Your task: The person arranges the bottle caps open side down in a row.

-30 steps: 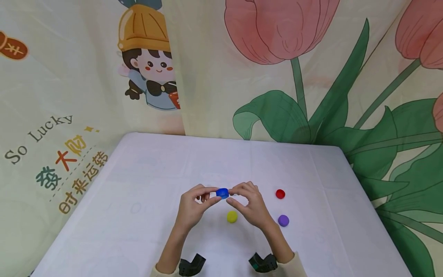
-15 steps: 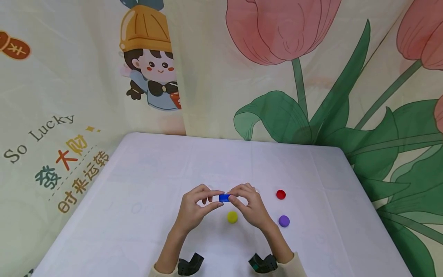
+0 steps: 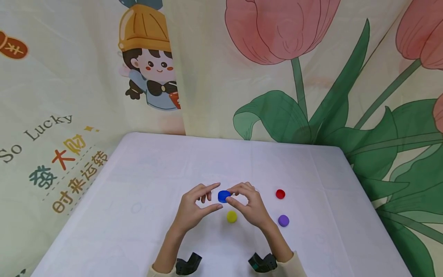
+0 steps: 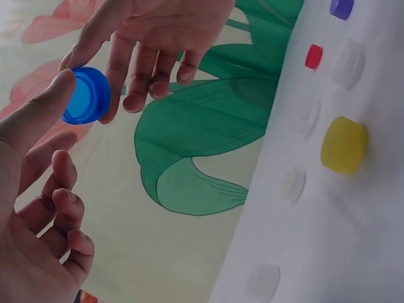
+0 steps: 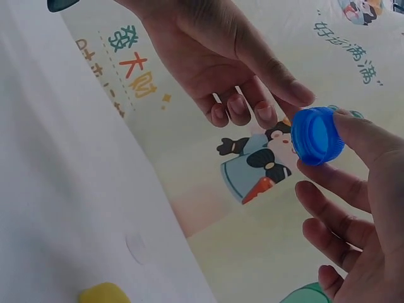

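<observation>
Above the table, my right hand [image 3: 250,206] pinches a blue bottle cap [image 3: 223,196] between thumb and forefinger. Its hollow underside and ribbed edge show in the right wrist view, where the cap [image 5: 317,136] is gripped at its side. My left hand [image 3: 194,206] is just left of the cap, thumb and forefinger spread apart, the other fingers loosely bent, holding nothing. A yellow cap [image 3: 232,216] lies on the table below the hands.
Right of the hands, a red cap [image 3: 280,194] and a purple cap [image 3: 283,220] lie on the white-covered table [image 3: 155,173]. Several whitish clear caps [image 4: 348,63] show near the yellow one in the left wrist view. A printed curtain [image 3: 207,77] hangs behind.
Both hands held the blue cap earlier, and it was turned between the fingers. Now the left thumb and forefinger have parted from it; the right hand keeps hold.
</observation>
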